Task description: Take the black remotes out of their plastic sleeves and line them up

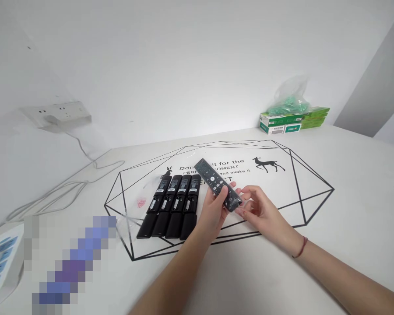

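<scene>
A black remote control is held buttons up and slanted over the printed mat. My left hand is wrapped round its lower part, thumb on top. At its lower end, my right hand has its thumb and fingers curled close to the edge; what lies between those fingertips is too small to make out. Several black remotes lie side by side to the left of my left hand, backs up, with their battery compartments uncovered.
Green and white boxes with a clear plastic bag on top stand at the back right. Clear plastic lies left of the remotes. A white cable runs from the wall socket. A white tray sits at the left edge.
</scene>
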The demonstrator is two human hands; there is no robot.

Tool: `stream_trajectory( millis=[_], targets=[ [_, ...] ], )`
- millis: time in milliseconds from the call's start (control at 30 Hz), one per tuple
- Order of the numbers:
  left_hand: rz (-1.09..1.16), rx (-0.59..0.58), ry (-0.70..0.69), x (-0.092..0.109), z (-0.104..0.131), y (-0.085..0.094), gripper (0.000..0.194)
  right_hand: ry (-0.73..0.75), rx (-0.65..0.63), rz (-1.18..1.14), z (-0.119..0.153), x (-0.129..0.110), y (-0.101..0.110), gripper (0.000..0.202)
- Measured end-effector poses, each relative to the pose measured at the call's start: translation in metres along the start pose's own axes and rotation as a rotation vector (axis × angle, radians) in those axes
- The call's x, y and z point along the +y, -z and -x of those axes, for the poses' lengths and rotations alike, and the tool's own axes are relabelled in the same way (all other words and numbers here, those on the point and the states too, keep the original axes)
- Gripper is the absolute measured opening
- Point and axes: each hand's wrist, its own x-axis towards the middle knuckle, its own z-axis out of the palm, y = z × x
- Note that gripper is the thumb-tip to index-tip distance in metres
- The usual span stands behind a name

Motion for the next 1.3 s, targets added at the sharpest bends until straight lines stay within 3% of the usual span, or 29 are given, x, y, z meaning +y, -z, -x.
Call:
stream_trajectory(
  millis=[200,367,600,767,900,967,1133,1300],
  targets=[
    [-0.114,-0.059,0.026,-0.008,0.008,-0.006,0.039,0.099,0.082,0.194,0.001,-0.001,0.002,0.034],
    [-0.198,-0.148,0.041,-0.015,0.012,-0.01,0.047,0.285,0.15,0.388,0.001,0.003,0.007,0.039],
    [-0.269,-0.193,0.071,-0.019,0.013,-0.009,0.053,0.241,0.014,0.343,0.002,0.007,0.01,0.043],
    [-0.381,-0.224,-0.05,-0.02,0.009,-0.004,0.053,0.316,0.057,0.383,0.002,0.007,0.011,0.039],
    [-0.475,-0.093,-0.117,-0.009,0.004,-0.001,0.044,0.315,0.141,0.375,0.004,0.002,0.01,0.032],
    [-0.369,-0.033,-0.068,-0.001,0.002,0.001,0.046,0.335,0.113,0.375,0.005,0.0,0.008,0.032],
    [-0.124,0.048,-0.025,0.015,-0.001,0.003,0.023,0.416,-0.033,0.339,0.008,-0.002,0.008,0.038],
    [-0.008,0.245,-0.16,0.029,-0.004,0.008,0.015,0.379,0.062,0.33,0.008,-0.003,0.015,0.035]
  ],
)
